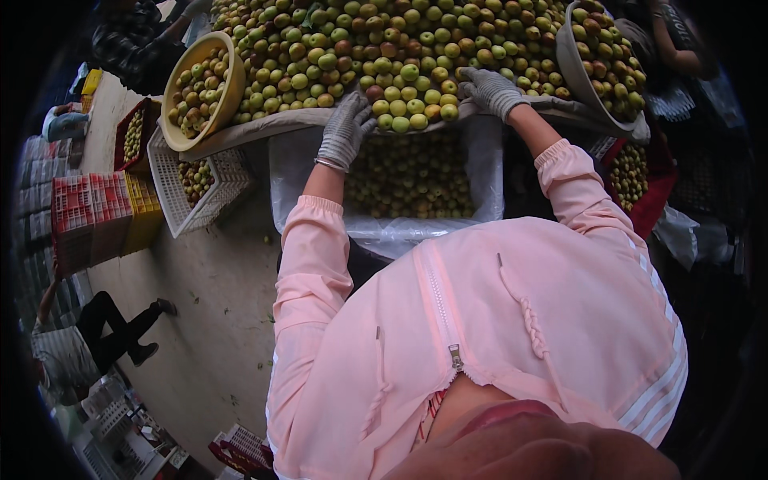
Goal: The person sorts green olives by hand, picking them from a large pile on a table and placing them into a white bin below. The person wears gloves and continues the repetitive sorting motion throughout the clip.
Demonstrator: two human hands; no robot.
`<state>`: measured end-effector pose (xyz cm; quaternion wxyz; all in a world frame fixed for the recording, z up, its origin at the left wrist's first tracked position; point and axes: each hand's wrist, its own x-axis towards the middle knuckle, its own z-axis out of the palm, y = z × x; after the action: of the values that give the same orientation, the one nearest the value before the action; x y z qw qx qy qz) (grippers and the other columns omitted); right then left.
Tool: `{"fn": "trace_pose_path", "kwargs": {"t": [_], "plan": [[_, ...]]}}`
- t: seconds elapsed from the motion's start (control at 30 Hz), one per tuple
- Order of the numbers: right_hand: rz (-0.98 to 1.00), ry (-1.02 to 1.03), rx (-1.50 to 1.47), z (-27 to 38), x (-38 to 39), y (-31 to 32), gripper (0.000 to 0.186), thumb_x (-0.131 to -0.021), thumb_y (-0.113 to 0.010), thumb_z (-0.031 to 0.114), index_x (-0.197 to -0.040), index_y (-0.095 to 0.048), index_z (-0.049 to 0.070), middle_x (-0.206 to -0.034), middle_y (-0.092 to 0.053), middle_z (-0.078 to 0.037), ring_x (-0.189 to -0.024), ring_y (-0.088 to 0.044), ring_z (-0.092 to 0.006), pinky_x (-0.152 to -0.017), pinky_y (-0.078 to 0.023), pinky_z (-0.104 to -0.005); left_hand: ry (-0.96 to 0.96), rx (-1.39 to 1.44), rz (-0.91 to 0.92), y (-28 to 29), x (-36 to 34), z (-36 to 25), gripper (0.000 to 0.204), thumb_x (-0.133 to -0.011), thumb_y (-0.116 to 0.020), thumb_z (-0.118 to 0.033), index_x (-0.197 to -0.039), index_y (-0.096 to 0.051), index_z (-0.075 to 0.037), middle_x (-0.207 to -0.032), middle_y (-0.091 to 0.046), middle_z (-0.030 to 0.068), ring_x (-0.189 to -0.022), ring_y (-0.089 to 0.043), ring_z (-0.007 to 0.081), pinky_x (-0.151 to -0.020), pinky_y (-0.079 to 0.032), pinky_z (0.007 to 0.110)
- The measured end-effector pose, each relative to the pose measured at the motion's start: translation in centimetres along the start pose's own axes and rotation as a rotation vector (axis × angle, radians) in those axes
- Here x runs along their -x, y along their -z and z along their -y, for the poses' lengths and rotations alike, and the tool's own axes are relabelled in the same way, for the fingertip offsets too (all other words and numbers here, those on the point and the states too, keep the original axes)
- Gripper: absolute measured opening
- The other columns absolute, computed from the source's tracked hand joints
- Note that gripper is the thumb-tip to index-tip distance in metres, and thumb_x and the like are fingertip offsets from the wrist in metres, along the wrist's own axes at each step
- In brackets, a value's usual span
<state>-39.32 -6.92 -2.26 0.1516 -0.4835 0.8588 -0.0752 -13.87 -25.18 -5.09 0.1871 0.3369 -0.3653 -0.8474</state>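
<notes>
Bin [486,176] partly filled with fruit [412,178]; large heap [376,50] remaining beyond; left hand [346,132] and right hand [492,90] loosely spread at heap's edge.

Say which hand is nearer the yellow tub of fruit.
Left. The left hand is apart, to the right of the yellow tub; the right hand is farther right.

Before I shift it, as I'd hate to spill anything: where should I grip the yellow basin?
Probably by opposite edges of its rim, coming from the left, aisle side: the round lip shows bare around the fruit inside, while the pile crowds its right side.
</notes>
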Motion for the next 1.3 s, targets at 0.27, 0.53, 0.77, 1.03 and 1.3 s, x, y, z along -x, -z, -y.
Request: {"fn": "trace_pose_path", "kwargs": {"t": [0.27, 0.53, 0.77, 1.03, 1.3], "plan": [[0.075, 0.049, -0.125, 1.7, -1.1, -0.1, 0.041, -0.091, -0.046, 0.041, -0.114, -0.055, 0.007, -0.108, -0.062, -0.018, -0.102, -0.058, -0.0359, -0.086, -0.045, -0.0445, 0.053, -0.093, -0.013, -0.2, -0.1, -0.1, 0.053, -0.091, -0.055, -0.029, -0.133, -0.037, -0.003, -0.13, -0.044, 0.0177, -0.119, -0.046, 0.0306, -0.096, -0.043, 0.042], [0.024, 0.146, -0.249, 0.8, -1.8, -1.6, 0.04, -0.09, -0.049, 0.04, -0.108, -0.058, 0.006, -0.104, -0.062, -0.019, -0.1, -0.058, -0.0365, -0.087, -0.045, -0.0436, 0.11, -0.248, 0.014, -0.5, 0.2, -0.1, 0.052, -0.093, -0.05, -0.034, -0.133, -0.039, -0.003, -0.126, -0.049, 0.0151, -0.11, -0.053, 0.0267, -0.086, -0.048, 0.037], [0.013, 0.227, -0.334, 0.9, -1.7, -2.1, 0.044, -0.09, -0.049, 0.043, -0.113, -0.056, 0.006, -0.104, -0.062, -0.019, -0.099, -0.058, -0.0365, -0.087, -0.045, -0.042, 0.144, -0.225, 0.024, -1.1, 0.9, -0.7, 0.054, -0.09, -0.057, -0.03, -0.135, -0.038, -0.005, -0.131, -0.045, 0.0153, -0.113, -0.051, 0.0277, -0.088, -0.049, 0.039], [0.051, 0.269, -0.359, 1.9, -1.7, -2.8, 0.044, -0.09, -0.049, 0.043, -0.117, -0.055, 0.008, -0.108, -0.062, -0.017, -0.102, -0.058, -0.0342, -0.089, -0.045, -0.0402, 0.172, -0.186, 0.098, -0.6, 0.5, 0.5, 0.055, -0.091, -0.056, -0.033, -0.136, -0.037, -0.007, -0.133, -0.045, 0.0103, -0.111, -0.052, 0.0249, -0.086, -0.047, 0.038], [0.088, 0.287, -0.394, 2.7, -1.5, -3.1, 0.041, -0.091, -0.049, 0.037, -0.121, -0.055, 0.01, -0.112, -0.061, -0.015, -0.105, -0.057, -0.0299, -0.091, -0.044, -0.0373, 0.212, -0.209, 0.099, -1.1, 0.4, 0.9, 0.054, -0.091, -0.057, -0.034, -0.135, -0.039, -0.009, -0.129, -0.049, 0.0081, -0.115, -0.049, 0.0227, -0.085, -0.048, 0.04]]}}
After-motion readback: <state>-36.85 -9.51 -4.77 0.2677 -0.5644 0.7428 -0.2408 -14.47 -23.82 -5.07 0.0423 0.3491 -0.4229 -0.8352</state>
